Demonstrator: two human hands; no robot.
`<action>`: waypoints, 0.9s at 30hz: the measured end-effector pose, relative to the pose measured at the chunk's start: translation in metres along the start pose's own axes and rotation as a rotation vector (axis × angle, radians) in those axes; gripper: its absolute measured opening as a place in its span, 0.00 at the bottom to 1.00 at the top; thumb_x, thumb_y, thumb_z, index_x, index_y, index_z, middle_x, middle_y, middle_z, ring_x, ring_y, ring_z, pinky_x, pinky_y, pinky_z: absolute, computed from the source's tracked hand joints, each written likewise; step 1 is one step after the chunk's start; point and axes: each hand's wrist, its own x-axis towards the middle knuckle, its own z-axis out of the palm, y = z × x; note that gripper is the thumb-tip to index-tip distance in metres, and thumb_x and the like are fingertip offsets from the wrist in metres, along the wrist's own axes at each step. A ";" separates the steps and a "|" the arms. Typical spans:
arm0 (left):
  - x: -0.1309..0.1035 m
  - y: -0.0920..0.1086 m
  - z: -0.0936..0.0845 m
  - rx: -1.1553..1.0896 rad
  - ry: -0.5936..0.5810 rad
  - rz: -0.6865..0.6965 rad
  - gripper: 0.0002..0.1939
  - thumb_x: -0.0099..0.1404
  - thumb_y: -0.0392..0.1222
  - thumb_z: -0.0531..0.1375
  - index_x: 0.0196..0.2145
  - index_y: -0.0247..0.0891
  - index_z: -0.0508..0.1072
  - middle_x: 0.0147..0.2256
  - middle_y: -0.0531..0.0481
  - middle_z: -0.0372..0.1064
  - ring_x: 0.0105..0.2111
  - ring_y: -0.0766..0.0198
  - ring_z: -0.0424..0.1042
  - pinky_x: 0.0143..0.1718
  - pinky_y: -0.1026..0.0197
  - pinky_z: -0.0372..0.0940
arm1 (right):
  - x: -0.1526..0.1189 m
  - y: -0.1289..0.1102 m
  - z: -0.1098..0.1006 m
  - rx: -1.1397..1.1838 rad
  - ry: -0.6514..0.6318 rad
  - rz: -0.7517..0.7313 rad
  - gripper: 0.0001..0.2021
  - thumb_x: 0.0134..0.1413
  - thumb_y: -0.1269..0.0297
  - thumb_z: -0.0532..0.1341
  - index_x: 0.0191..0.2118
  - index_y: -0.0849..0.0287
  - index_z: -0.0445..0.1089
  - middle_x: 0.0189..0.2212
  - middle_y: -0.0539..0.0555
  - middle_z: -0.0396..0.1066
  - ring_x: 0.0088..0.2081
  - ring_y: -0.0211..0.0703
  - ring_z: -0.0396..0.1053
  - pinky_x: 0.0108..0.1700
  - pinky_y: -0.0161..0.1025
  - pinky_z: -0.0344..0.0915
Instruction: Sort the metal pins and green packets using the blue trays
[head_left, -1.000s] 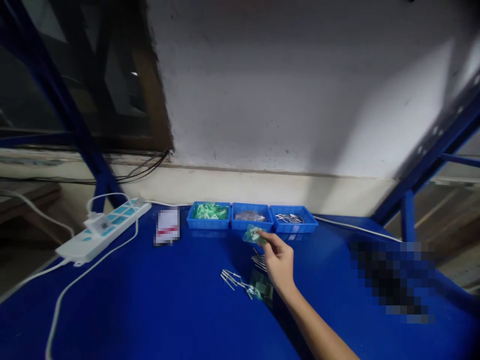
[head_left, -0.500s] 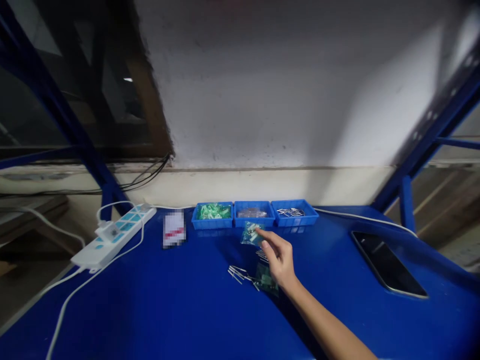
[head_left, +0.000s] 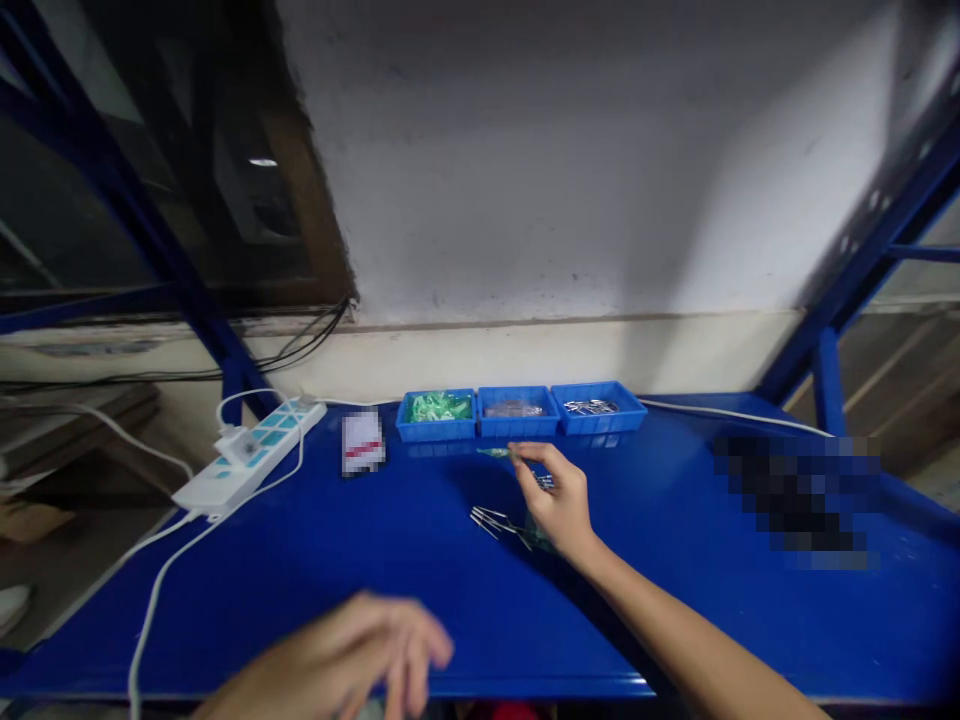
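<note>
My right hand (head_left: 556, 497) is above the middle of the blue table, thumb and forefinger pinched on the edge of a small clear bag (head_left: 493, 452). The bag looks green and is seen nearly edge-on. Below that hand, several thin metal pins (head_left: 499, 523) lie loose on the table. More pins show behind the fingers, and another small greenish bag (head_left: 541, 540) is partly hidden by the wrist. My left hand (head_left: 382, 645), blurred, hangs over the table's front edge with its fingers apart and nothing visible in them.
Three blue trays stand along the back: one with green bags (head_left: 403, 425), one with clear packets (head_left: 517, 425), one with metal pins (head_left: 600, 423). A white power strip (head_left: 247, 460) and its cable lie left. A pixelated white-and-red item (head_left: 363, 442) and a pixelated dark item (head_left: 795, 495) are there too.
My left hand has come into view at the bottom. The bag in my right hand has turned from facing me to nearly edge-on. The view has shifted slightly.
</note>
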 end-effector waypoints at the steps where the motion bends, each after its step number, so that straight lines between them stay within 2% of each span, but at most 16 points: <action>1: 0.027 0.001 0.001 -0.026 -0.066 -0.030 0.15 0.66 0.48 0.53 0.45 0.37 0.69 0.41 0.44 0.69 0.36 0.61 0.71 0.34 0.58 0.68 | 0.001 0.000 -0.001 -0.004 -0.008 -0.054 0.06 0.54 0.71 0.57 0.34 0.57 0.71 0.36 0.54 0.72 0.40 0.43 0.70 0.44 0.42 0.66; 3: 0.084 0.002 0.009 -0.114 -0.212 -0.106 0.20 0.65 0.54 0.52 0.42 0.35 0.72 0.33 0.44 0.72 0.29 0.62 0.71 0.23 0.65 0.64 | 0.002 0.003 -0.001 -0.050 -0.036 -0.143 0.07 0.53 0.71 0.57 0.32 0.56 0.72 0.40 0.55 0.68 0.45 0.45 0.67 0.46 0.46 0.64; 4: 0.109 0.002 0.014 -0.247 -0.376 -0.239 0.21 0.63 0.55 0.53 0.42 0.34 0.71 0.33 0.43 0.72 0.29 0.62 0.72 0.22 0.66 0.63 | 0.002 0.005 -0.002 -0.092 -0.046 -0.170 0.07 0.52 0.71 0.57 0.32 0.55 0.73 0.42 0.56 0.66 0.47 0.46 0.65 0.47 0.47 0.63; 6: 0.146 0.002 0.028 -0.463 -0.314 -0.324 0.20 0.61 0.54 0.57 0.42 0.34 0.70 0.34 0.45 0.71 0.28 0.67 0.70 0.23 0.69 0.60 | 0.003 0.011 -0.003 -0.175 -0.055 -0.195 0.07 0.51 0.70 0.58 0.31 0.54 0.74 0.45 0.56 0.62 0.49 0.48 0.61 0.48 0.49 0.61; 8: 0.164 0.002 0.042 -0.494 -0.290 -0.276 0.17 0.59 0.49 0.60 0.42 0.34 0.69 0.32 0.48 0.70 0.27 0.69 0.69 0.24 0.69 0.59 | 0.005 0.016 -0.005 -0.229 -0.052 -0.200 0.08 0.52 0.70 0.58 0.30 0.53 0.75 0.45 0.56 0.59 0.50 0.49 0.59 0.48 0.49 0.60; 10: 0.167 0.001 0.051 -0.389 -0.248 -0.129 0.14 0.59 0.45 0.61 0.40 0.35 0.68 0.30 0.50 0.68 0.26 0.69 0.68 0.25 0.68 0.59 | 0.007 0.018 -0.007 -0.243 -0.039 -0.177 0.09 0.51 0.70 0.57 0.30 0.54 0.75 0.45 0.56 0.58 0.49 0.49 0.58 0.47 0.48 0.59; 12: 0.160 -0.001 0.057 -0.188 -0.112 0.070 0.10 0.60 0.42 0.59 0.38 0.36 0.67 0.29 0.51 0.67 0.27 0.68 0.68 0.29 0.66 0.61 | 0.010 0.016 -0.010 -0.207 -0.054 -0.103 0.07 0.51 0.67 0.58 0.33 0.55 0.75 0.42 0.56 0.58 0.47 0.49 0.59 0.48 0.48 0.59; 14: 0.151 -0.005 0.059 0.056 0.029 0.269 0.05 0.62 0.38 0.56 0.37 0.37 0.68 0.31 0.51 0.67 0.30 0.66 0.67 0.34 0.63 0.63 | 0.012 0.013 -0.012 -0.089 -0.143 0.036 0.09 0.52 0.62 0.58 0.35 0.57 0.74 0.37 0.55 0.62 0.43 0.47 0.62 0.47 0.47 0.60; 15: 0.146 -0.007 0.059 0.163 0.043 0.357 0.05 0.62 0.37 0.54 0.36 0.38 0.69 0.33 0.50 0.67 0.33 0.66 0.67 0.37 0.62 0.63 | 0.013 0.011 -0.011 -0.006 -0.203 0.125 0.11 0.53 0.59 0.57 0.36 0.58 0.74 0.34 0.54 0.63 0.40 0.46 0.63 0.45 0.45 0.61; 17: 0.139 -0.010 0.059 0.296 -0.001 0.488 0.09 0.63 0.33 0.52 0.35 0.39 0.71 0.37 0.48 0.66 0.37 0.64 0.68 0.40 0.62 0.63 | 0.013 0.009 -0.009 0.145 -0.298 0.311 0.14 0.55 0.55 0.56 0.36 0.60 0.73 0.27 0.52 0.65 0.32 0.41 0.64 0.38 0.40 0.62; 19: 0.135 -0.011 0.058 0.316 -0.031 0.548 0.12 0.63 0.30 0.50 0.34 0.39 0.71 0.39 0.47 0.65 0.40 0.64 0.67 0.42 0.62 0.62 | 0.011 0.009 -0.004 0.227 -0.309 0.443 0.16 0.53 0.54 0.57 0.37 0.62 0.71 0.23 0.49 0.63 0.25 0.37 0.61 0.30 0.36 0.60; 23: 0.138 -0.012 0.056 0.287 0.101 0.535 0.12 0.63 0.29 0.49 0.31 0.37 0.71 0.39 0.47 0.63 0.38 0.65 0.67 0.41 0.62 0.62 | 0.009 0.011 0.004 0.335 -0.270 0.505 0.22 0.48 0.57 0.61 0.47 0.64 0.66 0.22 0.46 0.62 0.22 0.33 0.58 0.25 0.33 0.56; 25: 0.141 -0.012 0.054 0.282 0.137 0.504 0.13 0.63 0.29 0.49 0.30 0.37 0.71 0.39 0.47 0.62 0.36 0.66 0.67 0.39 0.62 0.62 | 0.009 0.011 0.005 0.350 -0.325 0.514 0.18 0.49 0.58 0.60 0.44 0.64 0.68 0.22 0.47 0.63 0.22 0.33 0.59 0.25 0.32 0.57; 27: 0.142 -0.012 0.052 0.273 0.107 0.468 0.14 0.64 0.30 0.49 0.30 0.37 0.73 0.39 0.47 0.62 0.37 0.65 0.67 0.41 0.62 0.62 | 0.008 0.008 0.002 0.243 -0.347 0.467 0.12 0.51 0.60 0.59 0.37 0.63 0.71 0.22 0.49 0.65 0.22 0.34 0.59 0.25 0.32 0.57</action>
